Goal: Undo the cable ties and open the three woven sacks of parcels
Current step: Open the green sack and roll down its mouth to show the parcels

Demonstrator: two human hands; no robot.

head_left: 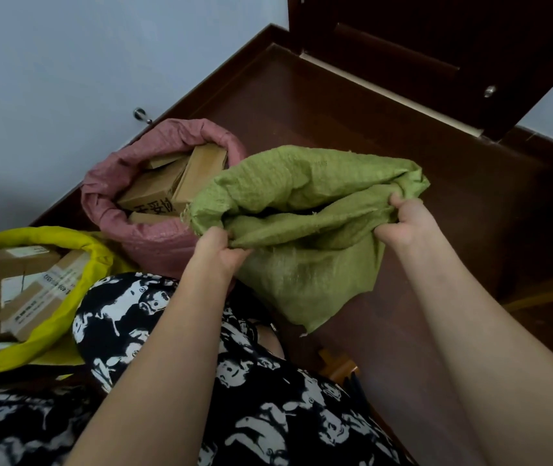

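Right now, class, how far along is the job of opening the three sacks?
Done: the yellow sack and pink sack stand open, rims rolled down, boxes showing. In hand: the left hand and right hand grip the green sack at its mouth, spreading it. Left: opening it fully; its contents are hidden.

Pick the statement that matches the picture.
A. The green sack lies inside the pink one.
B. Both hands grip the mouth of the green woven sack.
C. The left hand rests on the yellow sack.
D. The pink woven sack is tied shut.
B: the left hand and the right hand each clutch the rim of the green woven sack, pulling it apart.
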